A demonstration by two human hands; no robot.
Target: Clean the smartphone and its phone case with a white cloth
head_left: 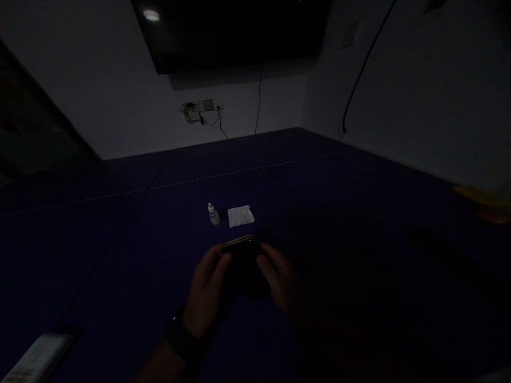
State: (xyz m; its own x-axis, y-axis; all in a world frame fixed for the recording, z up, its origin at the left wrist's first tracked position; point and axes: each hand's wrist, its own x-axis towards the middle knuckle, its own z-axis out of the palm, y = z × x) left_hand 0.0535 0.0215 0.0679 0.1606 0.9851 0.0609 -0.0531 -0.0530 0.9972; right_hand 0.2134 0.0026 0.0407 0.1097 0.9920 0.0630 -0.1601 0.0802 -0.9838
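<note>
A dark smartphone point(244, 268) with a thin gold-coloured edge is held between both hands, its screen black. My left hand point(208, 282), with a dark watch point(181, 334) on the wrist, is closed on the phone's left side, thumb on the front. On the other side my right hand point(279, 276) grips the right edge, thumb also on the front. Just beyond the phone, a small dropper bottle point(214, 215) with a white cap stands upright. To its right lies a white cloth or tissue point(240, 216), flat on the dark blue surface.
The room is very dim. At the lower left lies a white box point(38, 357). A yellow object point(483, 197) is at the far right. Beyond are a wall-mounted screen point(239, 32), wall sockets point(203, 105) with cables, and a black cable point(365, 64) hanging on the right wall.
</note>
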